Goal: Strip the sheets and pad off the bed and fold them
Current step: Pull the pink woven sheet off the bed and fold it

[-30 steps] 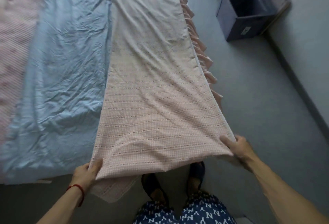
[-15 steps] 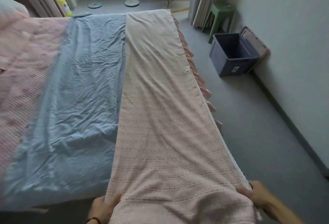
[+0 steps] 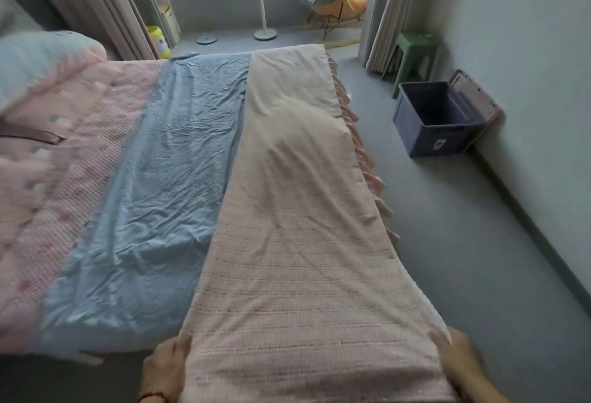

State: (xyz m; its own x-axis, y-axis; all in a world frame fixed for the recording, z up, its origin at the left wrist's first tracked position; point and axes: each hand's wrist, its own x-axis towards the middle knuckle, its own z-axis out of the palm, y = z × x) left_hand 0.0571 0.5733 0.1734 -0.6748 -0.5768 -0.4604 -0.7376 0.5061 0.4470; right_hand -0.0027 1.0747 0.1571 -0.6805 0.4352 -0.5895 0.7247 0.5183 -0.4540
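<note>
Here, at the foot of the bed (image 3: pixel 96 348), a person holds the near end of a long pink woven sheet (image 3: pixel 300 242) that lies folded into a narrow strip along the bed's right side, reaching from the hands up to the far edge. The left hand (image 3: pixel 164 369) grips the strip's near left corner, thumb on top and fingers curled under the cloth; a red cord sits at that wrist. The right hand (image 3: pixel 460 361) pinches the near right corner the same way, thumb over the white edging. Between the hands the cloth hangs slightly raised and taut, with a soft bulge farther up. Beside the strip, to its left, a wrinkled blue sheet (image 3: pixel 153 198) covers the middle of the bed, and left of that lies a pink checked quilt (image 3: pixel 60 153) with a pale pillow (image 3: pixel 35 57) at the far corner. A pink ruffle (image 3: pixel 367 159) peeks out under the strip's right edge. On the grey floor stands an open dark storage bin (image 3: pixel 438 121) by the wall, a green stool (image 3: pixel 415 50) behind it, and a fan stand (image 3: pixel 263 12) near the window.
</note>
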